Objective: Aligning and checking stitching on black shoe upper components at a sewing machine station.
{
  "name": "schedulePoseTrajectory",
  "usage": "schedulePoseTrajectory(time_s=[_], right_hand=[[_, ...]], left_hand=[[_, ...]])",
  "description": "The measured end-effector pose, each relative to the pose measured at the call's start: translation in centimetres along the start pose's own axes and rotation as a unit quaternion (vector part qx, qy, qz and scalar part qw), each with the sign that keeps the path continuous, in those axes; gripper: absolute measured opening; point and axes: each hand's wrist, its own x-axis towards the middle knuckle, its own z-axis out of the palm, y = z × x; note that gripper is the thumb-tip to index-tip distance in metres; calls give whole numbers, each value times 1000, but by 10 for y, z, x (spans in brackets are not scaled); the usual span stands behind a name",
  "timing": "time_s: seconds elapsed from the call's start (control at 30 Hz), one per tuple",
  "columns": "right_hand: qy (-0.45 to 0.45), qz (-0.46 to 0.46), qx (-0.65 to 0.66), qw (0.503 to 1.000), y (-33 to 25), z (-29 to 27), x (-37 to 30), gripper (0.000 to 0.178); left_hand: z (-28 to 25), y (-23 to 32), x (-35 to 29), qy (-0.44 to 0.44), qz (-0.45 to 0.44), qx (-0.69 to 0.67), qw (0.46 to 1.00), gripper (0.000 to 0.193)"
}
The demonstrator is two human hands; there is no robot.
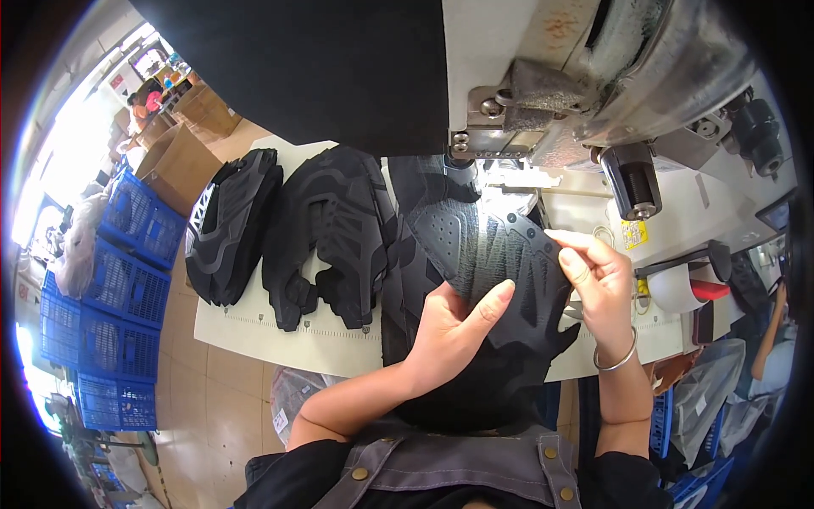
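Note:
A black shoe upper (500,263) lies under the lit head of a sewing machine (509,110). Its textured panel has a perforated patch and a row of round eyelets. My left hand (454,335) holds the near left part, thumb on top and the other fingers hidden beneath. With thumb and forefinger, my right hand (600,276) pinches the right edge close to the eyelets. A metal bangle circles my right wrist. The needle area is partly lost in glare.
Stacked black uppers (331,229) and another pile (233,225) lie on the pale worktable (254,327) to the left. Blue plastic crates (119,293) and a cardboard box (180,165) stand beyond. A black cylindrical machine part (629,178) hangs at upper right. Other people appear at both sides.

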Motion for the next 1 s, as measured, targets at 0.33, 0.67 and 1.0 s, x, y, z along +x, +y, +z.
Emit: schedulePoseTrajectory(time_s=[0.33,0.67,1.0], right_hand=[[-11,7,4,1000,-3,-1,-3,21],[98,-211,-157,960,16,-11,18,9],[-73,118,203,969,-4,-47,32,36]], left_hand=[[-9,-16,2,23,45,153,987,24],[-5,-5,3,75,34,12,997,22],[-36,21,7,25,-38,-34,998,18]])
